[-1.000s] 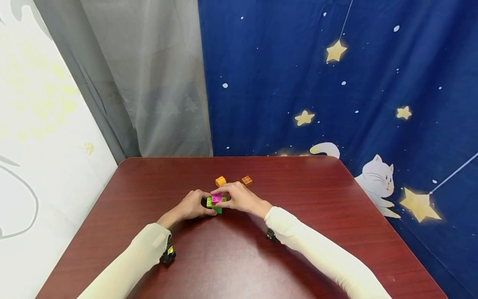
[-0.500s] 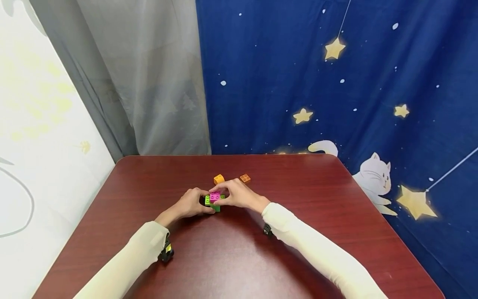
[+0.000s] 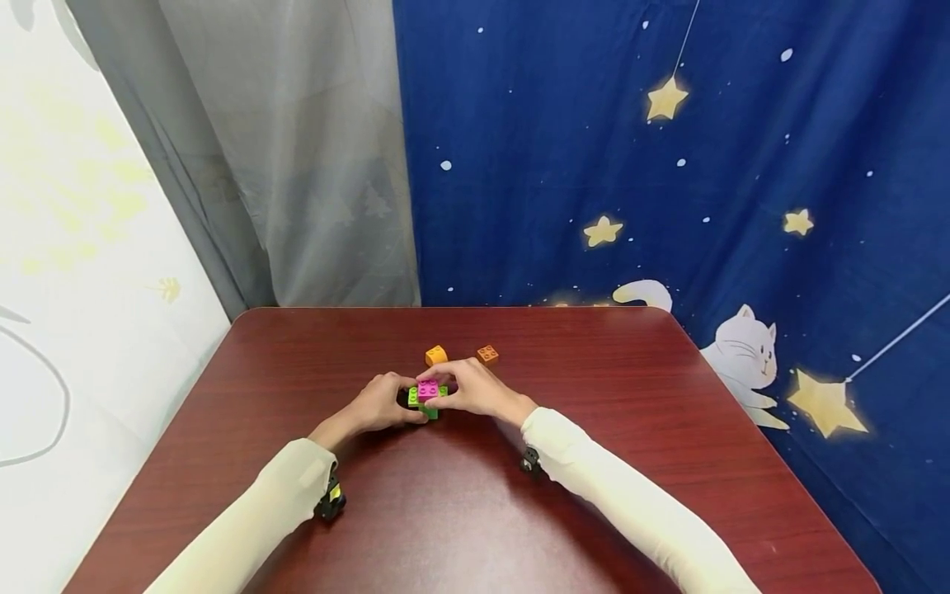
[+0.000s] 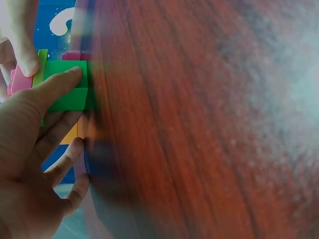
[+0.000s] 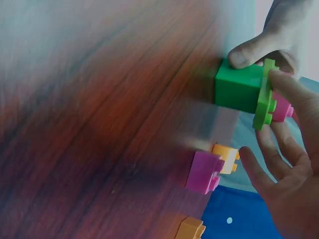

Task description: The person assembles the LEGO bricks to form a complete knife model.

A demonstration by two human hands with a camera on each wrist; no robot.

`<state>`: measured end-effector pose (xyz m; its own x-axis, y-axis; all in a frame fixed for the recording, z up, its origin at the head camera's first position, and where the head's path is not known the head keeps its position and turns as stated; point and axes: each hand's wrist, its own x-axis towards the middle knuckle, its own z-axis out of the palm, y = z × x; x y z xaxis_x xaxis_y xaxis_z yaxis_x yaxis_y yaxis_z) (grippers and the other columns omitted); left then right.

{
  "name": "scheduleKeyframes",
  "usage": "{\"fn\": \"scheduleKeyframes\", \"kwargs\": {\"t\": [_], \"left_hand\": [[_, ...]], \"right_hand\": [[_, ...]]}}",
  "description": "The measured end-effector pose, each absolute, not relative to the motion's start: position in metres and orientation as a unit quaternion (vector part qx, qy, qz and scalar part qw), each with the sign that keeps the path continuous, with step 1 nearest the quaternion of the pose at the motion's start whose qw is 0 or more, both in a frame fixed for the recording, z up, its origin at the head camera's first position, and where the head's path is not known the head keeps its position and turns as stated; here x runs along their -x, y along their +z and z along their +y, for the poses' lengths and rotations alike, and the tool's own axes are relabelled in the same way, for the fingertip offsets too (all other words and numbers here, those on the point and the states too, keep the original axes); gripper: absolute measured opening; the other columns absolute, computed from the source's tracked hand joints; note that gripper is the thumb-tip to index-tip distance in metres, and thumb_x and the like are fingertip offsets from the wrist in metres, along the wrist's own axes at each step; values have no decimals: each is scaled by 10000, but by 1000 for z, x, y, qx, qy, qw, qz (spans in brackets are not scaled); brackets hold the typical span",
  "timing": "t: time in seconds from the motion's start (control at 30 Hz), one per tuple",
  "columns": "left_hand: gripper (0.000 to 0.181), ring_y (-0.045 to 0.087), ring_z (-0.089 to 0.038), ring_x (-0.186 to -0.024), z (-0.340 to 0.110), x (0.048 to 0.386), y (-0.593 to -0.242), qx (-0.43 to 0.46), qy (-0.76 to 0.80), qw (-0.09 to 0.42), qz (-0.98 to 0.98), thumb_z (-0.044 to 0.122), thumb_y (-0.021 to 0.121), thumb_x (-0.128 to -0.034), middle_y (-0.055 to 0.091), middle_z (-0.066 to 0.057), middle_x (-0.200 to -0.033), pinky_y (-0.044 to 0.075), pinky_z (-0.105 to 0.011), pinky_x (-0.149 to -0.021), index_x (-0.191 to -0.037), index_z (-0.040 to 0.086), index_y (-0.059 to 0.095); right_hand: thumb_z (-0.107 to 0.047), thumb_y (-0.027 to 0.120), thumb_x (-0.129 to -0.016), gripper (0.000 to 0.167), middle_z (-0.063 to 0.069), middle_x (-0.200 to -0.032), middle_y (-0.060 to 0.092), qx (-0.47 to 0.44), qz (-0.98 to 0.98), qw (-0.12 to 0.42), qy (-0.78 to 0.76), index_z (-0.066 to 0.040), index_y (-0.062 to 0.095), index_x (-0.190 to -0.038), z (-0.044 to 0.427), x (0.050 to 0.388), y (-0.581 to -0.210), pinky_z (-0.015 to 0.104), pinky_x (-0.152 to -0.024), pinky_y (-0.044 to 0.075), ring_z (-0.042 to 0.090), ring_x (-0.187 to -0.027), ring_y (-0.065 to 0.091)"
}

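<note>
A small stack of toy building bricks stands on the dark red table (image 3: 445,511). Its base is a green brick (image 5: 239,87), topped by a wider lime plate (image 5: 264,99) and, uppermost, a pink brick (image 3: 427,389). From the left, my left hand (image 3: 380,404) grips the green brick, its thumb along the near side in the left wrist view. My right hand (image 3: 475,392) pinches the pink brick between thumb and fingers; in the right wrist view the thumb lies by the lime plate too. The pink brick sits against the plate's studs.
Behind the stack lie a yellow-orange brick (image 3: 436,355) and an orange brick (image 3: 487,354). The right wrist view also shows a magenta brick (image 5: 203,172) on the table, which my right hand hides in the head view. A blue curtain (image 3: 534,165) hangs beyond the table's far edge.
The head view has shifted slightly. Both hands keep their hold on the stack, and the pink brick appears at nearly the same place on top.
</note>
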<state>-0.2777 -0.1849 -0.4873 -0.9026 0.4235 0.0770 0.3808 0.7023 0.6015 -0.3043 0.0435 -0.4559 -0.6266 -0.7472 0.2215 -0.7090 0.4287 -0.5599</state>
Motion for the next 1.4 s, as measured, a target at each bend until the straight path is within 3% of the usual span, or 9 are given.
{"fn": "scheduleKeyframes", "kwargs": {"t": [0.2, 0.33, 0.5, 0.67, 0.93, 1.4], "left_hand": [[402, 637, -120, -877, -183, 278, -487, -226, 319, 33, 920, 295, 925, -791, 758, 63, -989, 532, -363, -815, -1118, 122, 769], [437, 624, -112, -840, -185, 279, -486, -234, 312, 25, 920, 320, 932, -781, 753, 65, -953, 525, -342, -789, -1120, 101, 765], [579, 650, -140, -902, -191, 279, -483, -231, 323, 25, 917, 385, 930, -776, 756, 0, -1036, 556, -389, -859, -1205, 51, 734], [563, 691, -166, -988, -197, 279, -479, -226, 363, 25, 904, 419, 913, -792, 752, -25, -1116, 564, -450, -930, -1231, 117, 730], [539, 706, -205, -1091, -195, 278, -473, -230, 437, 23, 869, 376, 909, -809, 739, 0, -1191, 550, -500, -977, -1280, 186, 730], [365, 718, -249, -1021, -191, 275, -477, -239, 465, 11, 852, 273, 879, -860, 765, -30, -1095, 556, -527, -947, -1189, 171, 759]], "right_hand": [[-277, 861, -881, 526, 2, -1183, 745, 452, 833, 29, -317, -126, 672, -1349, 49, 308, -452, 346, -890, 581, 129, -1012, 702], [-251, 866, -876, 546, 82, -1209, 741, 460, 821, 19, -338, -77, 656, -1349, 58, 313, -443, 416, -939, 573, 230, -1087, 713], [-220, 872, -869, 487, 149, -1190, 741, 446, 826, 14, -344, -64, 684, -1291, 77, 323, -441, 486, -989, 537, 316, -1100, 704], [-182, 884, -851, 491, 158, -1144, 750, 425, 844, 9, -327, -6, 693, -1268, 94, 331, -452, 469, -972, 545, 293, -1066, 714], [-196, 890, -844, 517, 119, -1148, 738, 403, 864, 19, -302, -15, 693, -1287, 107, 338, -470, 434, -948, 560, 262, -1063, 707], [-184, 888, -843, 458, 16, -1107, 740, 390, 878, 42, -274, -103, 733, -1266, 92, 339, -479, 284, -848, 560, 187, -978, 676]]}}
